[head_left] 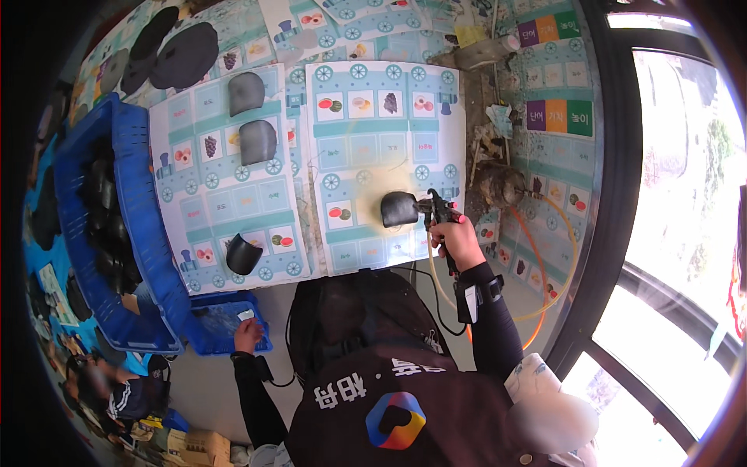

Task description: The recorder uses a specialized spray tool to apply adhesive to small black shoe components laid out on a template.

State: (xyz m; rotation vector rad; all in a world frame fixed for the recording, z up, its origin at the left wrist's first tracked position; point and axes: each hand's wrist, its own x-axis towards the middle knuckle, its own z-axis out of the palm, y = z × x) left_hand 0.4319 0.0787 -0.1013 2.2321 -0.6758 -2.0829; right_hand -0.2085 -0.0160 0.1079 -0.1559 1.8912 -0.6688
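My right hand is closed around a spray gun, its nozzle close to a dark curved piece on the right printed board. A yellowish stain spreads on the board around that piece. Over a small blue basket at the lower left, my left hand has its fingers bent at a small white piece, which it appears to pinch. On the left board lie a black curved piece and two greyer curved pieces, one in the middle and one higher up.
A large blue crate with many dark pieces stands on the left. Flat dark ovals lie at the far left. Orange and yellow hoses loop at the right, beside a dirty cylindrical fitting and a glass door.
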